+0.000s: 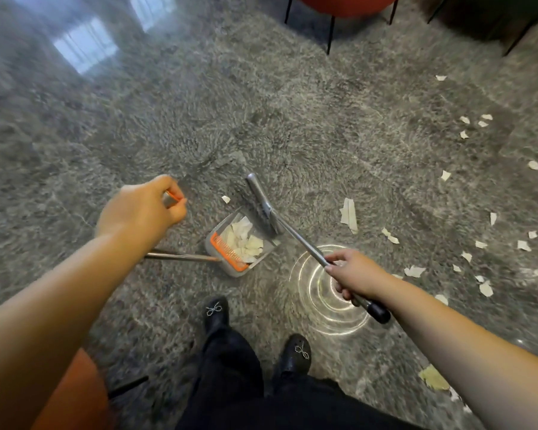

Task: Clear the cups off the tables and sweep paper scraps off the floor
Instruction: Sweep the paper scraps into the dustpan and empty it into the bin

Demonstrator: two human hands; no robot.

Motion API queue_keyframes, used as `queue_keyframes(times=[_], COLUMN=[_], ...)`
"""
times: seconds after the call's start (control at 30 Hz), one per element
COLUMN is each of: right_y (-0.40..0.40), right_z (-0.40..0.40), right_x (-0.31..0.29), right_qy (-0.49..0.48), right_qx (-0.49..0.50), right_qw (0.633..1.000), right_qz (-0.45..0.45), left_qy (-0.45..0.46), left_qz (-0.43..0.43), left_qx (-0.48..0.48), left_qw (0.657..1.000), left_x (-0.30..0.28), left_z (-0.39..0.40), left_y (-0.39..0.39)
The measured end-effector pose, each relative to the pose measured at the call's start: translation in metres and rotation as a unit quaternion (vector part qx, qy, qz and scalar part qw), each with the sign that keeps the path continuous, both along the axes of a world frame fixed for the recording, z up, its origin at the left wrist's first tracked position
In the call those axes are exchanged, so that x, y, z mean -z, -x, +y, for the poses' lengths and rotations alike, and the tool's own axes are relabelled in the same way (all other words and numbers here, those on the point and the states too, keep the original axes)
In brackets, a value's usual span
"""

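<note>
Grey dustpan holds paper scraps on floor, left hand fingers curled round its handle, right hand fingers gripping broom.

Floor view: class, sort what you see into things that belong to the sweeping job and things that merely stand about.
Belong to the job:
broom, held by the right hand
dustpan, its handle gripped by the left hand
scraps on the floor, more lying in the dustpan

Merely standing about:
red chair
orange seat
dark chair
</note>
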State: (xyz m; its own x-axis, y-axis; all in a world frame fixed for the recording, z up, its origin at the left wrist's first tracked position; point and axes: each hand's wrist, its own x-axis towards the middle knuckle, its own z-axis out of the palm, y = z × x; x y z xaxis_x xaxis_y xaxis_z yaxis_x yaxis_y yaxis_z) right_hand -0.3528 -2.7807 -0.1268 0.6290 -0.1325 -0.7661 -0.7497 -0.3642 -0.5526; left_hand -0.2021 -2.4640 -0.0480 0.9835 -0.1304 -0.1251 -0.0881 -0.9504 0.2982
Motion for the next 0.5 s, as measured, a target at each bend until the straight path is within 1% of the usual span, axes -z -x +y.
queue_keyframes(times=[0.1,0.23,0.33,0.5], right_y=[-0.035,-0.081,-0.123,-0.195], right_z=[0.021,0.047,0.07,0.107], right_x=[0.0,0.008,0.018,0.034], right_qy=[0.007,0.022,0.039,0.074], right_qx=[0.006,0.014,0.016,-0.015], right_qw=[1.0,1.0,0.999,0.996], right_qz=[-0.004,0.007,0.019,0.045], left_qy=[0.0,-0.006,-0.026,-0.034], left_qz=[-0.013,-0.008,-0.001,0.026], left_qx=[-0.008,-0.001,0.012,0.017], left_qw=[1.0,1.0,1.0,0.999], left_x=[-0.004,0.0,0.009,0.019], left_z=[0.027,0.056,0.078,0.11], left_y=[-0.036,-0.085,-0.125,-0.182])
